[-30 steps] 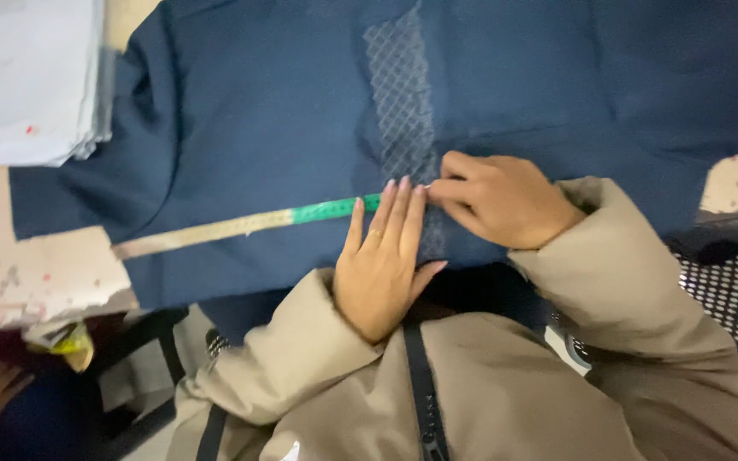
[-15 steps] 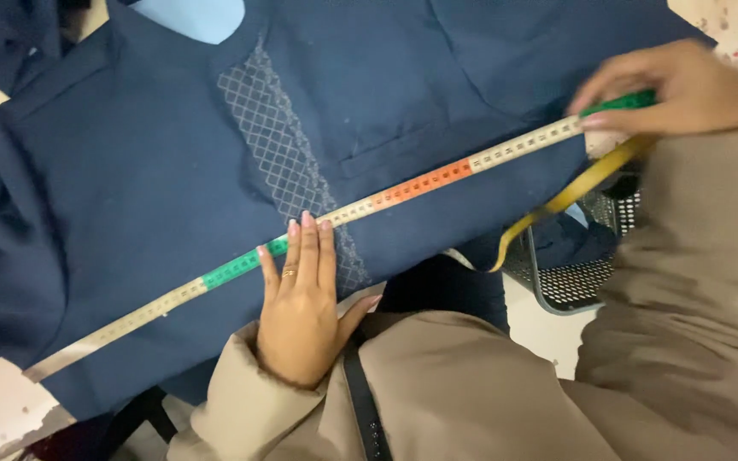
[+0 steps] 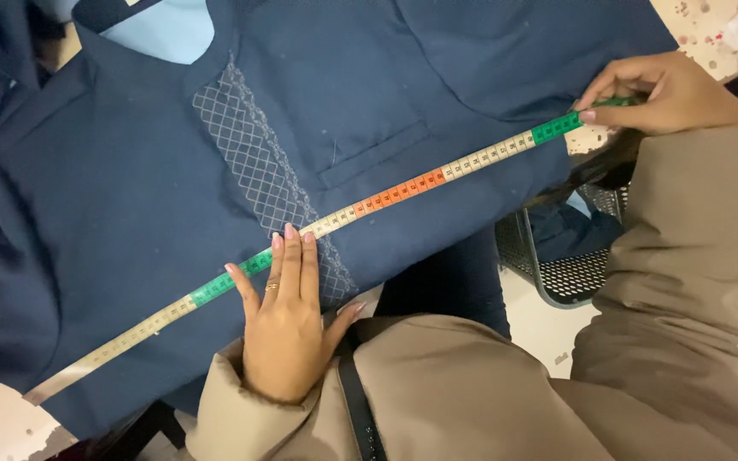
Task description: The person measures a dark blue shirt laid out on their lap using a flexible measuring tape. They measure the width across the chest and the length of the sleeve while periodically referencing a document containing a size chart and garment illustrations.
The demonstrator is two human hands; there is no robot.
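Note:
A dark navy garment with a quilted diamond-stitched front panel lies spread flat on the table. A multicoloured measuring tape runs diagonally across it from lower left to upper right. My left hand lies flat with fingers together, pressing the tape onto the garment beside the stitched panel. My right hand pinches the green stretch of the tape at the garment's right edge, holding it taut. Both arms wear tan jacket sleeves.
A welt pocket sits on the garment's chest. A black mesh basket stands below the table edge at right. Speckled tabletop shows at the top right and bottom left. A light blue lining shows at the neckline.
My right hand slid away from the left along the tape to the garment's right edge, drawing the tape straight. The left hand stayed pressing the tape near the stitched panel.

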